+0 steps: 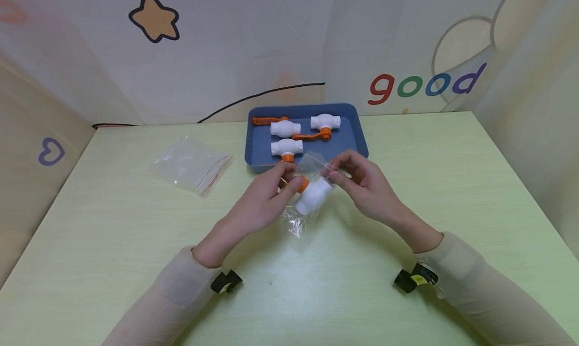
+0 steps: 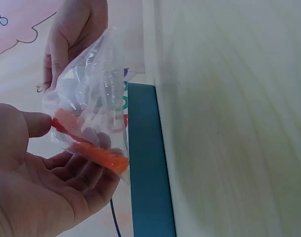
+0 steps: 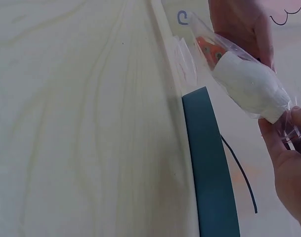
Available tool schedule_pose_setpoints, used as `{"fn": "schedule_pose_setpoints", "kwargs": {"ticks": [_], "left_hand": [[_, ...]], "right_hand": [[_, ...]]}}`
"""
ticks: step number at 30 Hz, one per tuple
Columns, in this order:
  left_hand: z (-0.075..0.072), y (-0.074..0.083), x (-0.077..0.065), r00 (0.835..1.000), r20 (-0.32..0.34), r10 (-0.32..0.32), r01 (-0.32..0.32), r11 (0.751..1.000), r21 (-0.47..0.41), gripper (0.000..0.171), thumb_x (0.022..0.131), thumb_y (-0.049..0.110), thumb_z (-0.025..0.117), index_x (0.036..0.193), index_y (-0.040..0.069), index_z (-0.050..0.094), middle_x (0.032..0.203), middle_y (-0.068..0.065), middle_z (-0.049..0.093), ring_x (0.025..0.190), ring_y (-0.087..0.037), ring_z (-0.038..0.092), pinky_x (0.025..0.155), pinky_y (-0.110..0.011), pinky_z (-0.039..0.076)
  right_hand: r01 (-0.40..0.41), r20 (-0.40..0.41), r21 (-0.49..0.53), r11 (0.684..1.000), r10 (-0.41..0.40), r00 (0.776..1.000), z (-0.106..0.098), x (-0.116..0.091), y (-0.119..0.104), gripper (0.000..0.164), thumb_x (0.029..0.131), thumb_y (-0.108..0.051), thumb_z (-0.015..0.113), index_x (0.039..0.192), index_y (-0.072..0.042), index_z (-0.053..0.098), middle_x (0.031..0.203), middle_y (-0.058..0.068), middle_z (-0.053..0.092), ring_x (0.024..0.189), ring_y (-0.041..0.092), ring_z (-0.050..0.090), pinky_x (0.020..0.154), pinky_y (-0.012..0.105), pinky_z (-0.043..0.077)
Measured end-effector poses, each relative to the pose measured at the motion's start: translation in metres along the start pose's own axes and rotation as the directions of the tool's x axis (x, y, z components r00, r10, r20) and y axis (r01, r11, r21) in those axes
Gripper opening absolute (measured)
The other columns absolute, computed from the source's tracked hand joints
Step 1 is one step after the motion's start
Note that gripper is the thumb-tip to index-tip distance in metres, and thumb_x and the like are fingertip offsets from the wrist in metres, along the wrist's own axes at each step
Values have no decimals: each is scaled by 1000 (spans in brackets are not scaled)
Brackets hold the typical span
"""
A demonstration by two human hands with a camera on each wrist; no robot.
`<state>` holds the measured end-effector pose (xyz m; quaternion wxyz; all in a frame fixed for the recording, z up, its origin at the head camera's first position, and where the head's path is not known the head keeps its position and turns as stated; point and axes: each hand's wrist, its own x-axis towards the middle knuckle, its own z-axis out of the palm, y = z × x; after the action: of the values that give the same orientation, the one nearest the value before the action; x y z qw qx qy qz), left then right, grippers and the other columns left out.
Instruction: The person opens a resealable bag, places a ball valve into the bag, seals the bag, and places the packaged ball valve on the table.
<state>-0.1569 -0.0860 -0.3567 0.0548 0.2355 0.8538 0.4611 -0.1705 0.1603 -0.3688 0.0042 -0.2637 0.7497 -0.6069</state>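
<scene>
Pale green bench (image 1: 113,225) spans the lower frame; at centre, my left grip (image 1: 267,195) holds a bagged white valve (image 1: 315,195) by its orange handle (image 2: 101,156), my right grip (image 1: 366,188) pinching the clear bag (image 1: 296,224).

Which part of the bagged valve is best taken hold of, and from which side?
Probably the middle of its white barrel, through the clear bag, from the near right. The barrel is thick and rounded, slants toward the right hand, and shows no fingers across its middle, whereas the left hand is at the orange handle.
</scene>
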Motion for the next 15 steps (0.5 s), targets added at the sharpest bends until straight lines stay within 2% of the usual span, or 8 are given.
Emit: {"fn": "schedule_pose_setpoints", "kwargs": {"ticks": [4,9,15], "left_hand": [[0,1,0,1000,-5,-6,6,1000,-24,32,108,27,57,130,5,57,105,-3,66,87,-19,63,72,-34,53],[1,2,0,1000,-2,12,-12,1000,-26,25,107,25,59,123,5,56,104,-2,67,88,-20,65,75,-33,55],[2,2,-1,1000,7,25,-25,999,-28,21,106,22,61,119,6,56,101,-1,66,87,-18,65,73,-34,55]], "right_hand": [[-1,-12,-7,1000,1,1000,-1,-1,1,13,100,9,58,113,4,57,123,15,62,114,24,62,93,26,54],[39,-19,9,999,-39,999,-1,1,1,13,99,11,59,110,5,58,139,15,52,131,28,54,102,28,48],[16,-34,1,1000,-16,999,0,1,2,12,99,10,59,109,5,59,139,17,52,130,27,55,105,29,46]]}}
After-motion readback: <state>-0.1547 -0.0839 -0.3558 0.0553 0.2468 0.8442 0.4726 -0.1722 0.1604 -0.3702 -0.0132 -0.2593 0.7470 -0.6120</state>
